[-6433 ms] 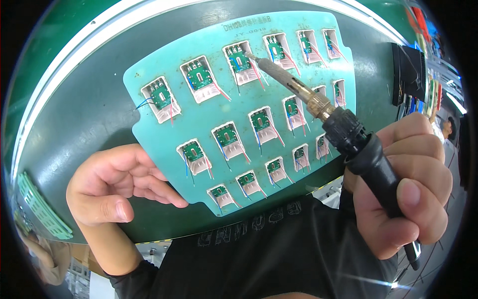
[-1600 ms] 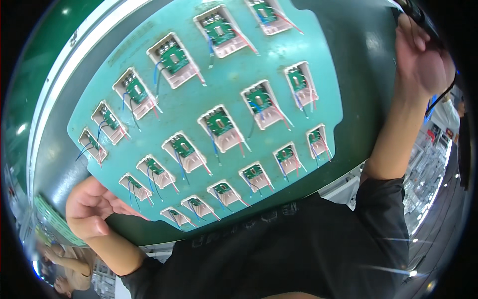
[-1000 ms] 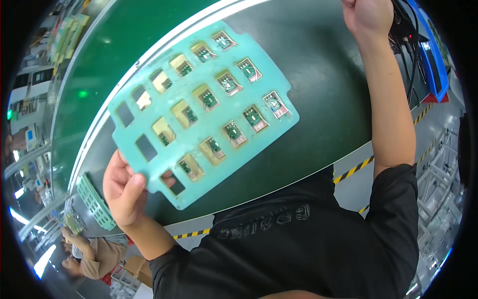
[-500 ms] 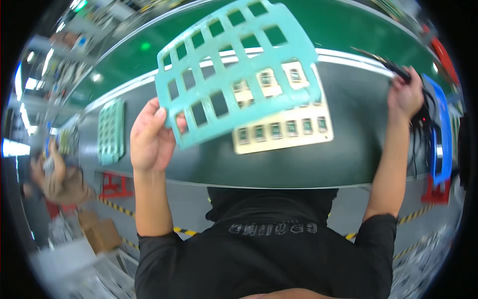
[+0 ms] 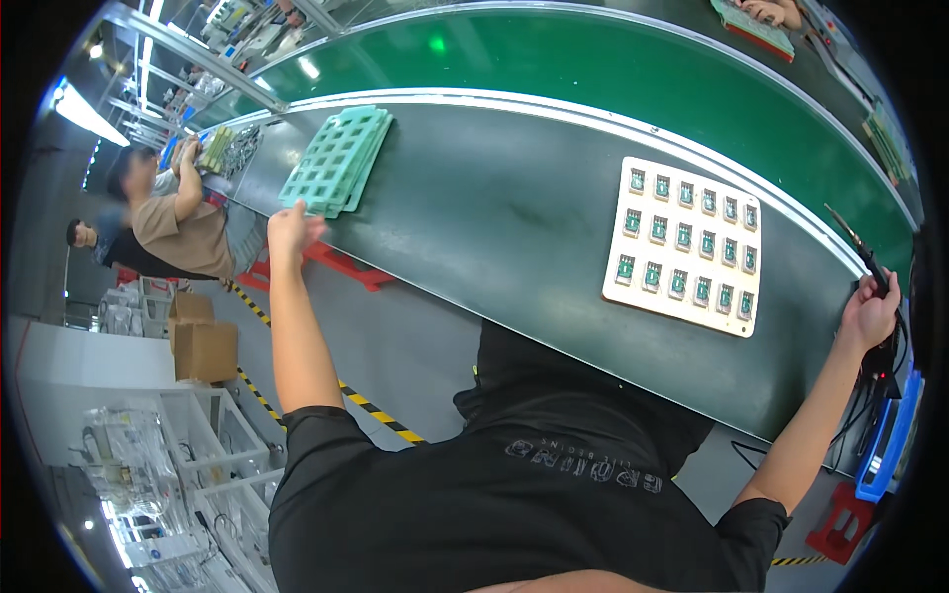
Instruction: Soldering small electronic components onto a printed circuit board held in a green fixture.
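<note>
At the left, teal perforated frames (image 5: 341, 148) lie stacked on the dark bench. My left hand (image 5: 292, 234) is at the stack's near corner, its fingers slightly blurred and apart; the frames look sharp and lie free of its grip. My right hand (image 5: 870, 314) is closed around the black handle of a soldering iron (image 5: 872, 265), its thin tip pointing up and away to the left. Between the hands, nearer the right, a cream tray (image 5: 682, 314) lies flat, with rows of small green circuit boards (image 5: 683, 235) in its slots.
A green conveyor belt (image 5: 534, 61) runs behind the bench (image 5: 465, 237). Black cables and a blue plastic holder (image 5: 883, 450) are at the right edge. Another person (image 5: 193, 222) works farther left; a co-worker's hand (image 5: 766, 12) shows across the belt. Cardboard boxes (image 5: 206, 353) stand at lower left.
The teal frame my left hand held raised over the cream tray now lies on the stack at left. The view has turned left, and the tray's boards are uncovered. My right hand keeps the iron.
</note>
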### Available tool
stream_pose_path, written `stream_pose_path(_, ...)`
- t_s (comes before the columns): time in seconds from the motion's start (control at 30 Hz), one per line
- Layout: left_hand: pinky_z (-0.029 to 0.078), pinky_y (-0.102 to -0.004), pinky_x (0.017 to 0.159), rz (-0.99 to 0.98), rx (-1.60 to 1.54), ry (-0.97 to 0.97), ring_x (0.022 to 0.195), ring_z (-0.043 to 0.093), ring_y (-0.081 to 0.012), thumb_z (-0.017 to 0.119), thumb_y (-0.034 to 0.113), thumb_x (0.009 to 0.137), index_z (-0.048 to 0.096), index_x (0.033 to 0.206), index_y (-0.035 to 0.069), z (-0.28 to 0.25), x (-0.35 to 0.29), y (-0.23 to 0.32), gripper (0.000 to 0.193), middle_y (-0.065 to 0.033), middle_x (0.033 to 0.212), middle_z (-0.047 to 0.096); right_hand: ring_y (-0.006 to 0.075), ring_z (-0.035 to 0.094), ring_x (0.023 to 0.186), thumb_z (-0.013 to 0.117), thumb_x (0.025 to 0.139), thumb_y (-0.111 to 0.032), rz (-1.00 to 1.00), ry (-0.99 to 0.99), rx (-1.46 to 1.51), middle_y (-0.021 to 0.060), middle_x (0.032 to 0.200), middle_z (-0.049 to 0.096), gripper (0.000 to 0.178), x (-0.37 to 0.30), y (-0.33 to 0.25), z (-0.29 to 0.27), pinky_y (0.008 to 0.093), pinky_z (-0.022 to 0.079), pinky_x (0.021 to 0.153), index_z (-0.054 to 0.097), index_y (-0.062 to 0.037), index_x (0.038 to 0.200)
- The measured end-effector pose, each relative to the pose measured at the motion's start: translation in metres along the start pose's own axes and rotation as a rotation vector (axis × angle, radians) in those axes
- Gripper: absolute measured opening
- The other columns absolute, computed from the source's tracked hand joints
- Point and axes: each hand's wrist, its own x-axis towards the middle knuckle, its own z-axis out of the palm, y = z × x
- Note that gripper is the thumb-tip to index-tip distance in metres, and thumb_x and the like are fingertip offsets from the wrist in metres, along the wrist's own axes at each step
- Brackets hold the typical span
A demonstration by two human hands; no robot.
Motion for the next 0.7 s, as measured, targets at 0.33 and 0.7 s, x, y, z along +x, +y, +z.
stream_pose_path(0.33,0.028,-0.0455,0.106,1.287,0.445,-0.291,0.13,0.032,-0.0404,0.076,0.038,0.069,0.034,0.133,-0.005,0.145,-0.149,0.046,0.088,-0.0267,0.138,0.034,0.0102,0.048,0.063,0.055,0.09,-0.01,-0.081,0.079,0.037,0.0082,0.082,0.059,0.014,0.004,0.014,-0.019,0.0197,0.036,0.049,0.059,0.003,0.088)
stream_pose_path(0.7,0.024,-0.0595,0.102,1.769,0.147,-0.645,0.131,0.018,-0.0542,0.083,0.041,0.059,0.026,0.136,-0.004,0.269,-0.265,0.066,0.106,-0.0404,0.14,0.015,0.0127,0.047,0.055,0.058,0.085,-0.009,-0.351,0.093,-0.039,0.0085,0.068,0.057,0.016,-0.047,-0.018,0.039,0.0247,0.037,0.05,0.06,0.0041,0.076)
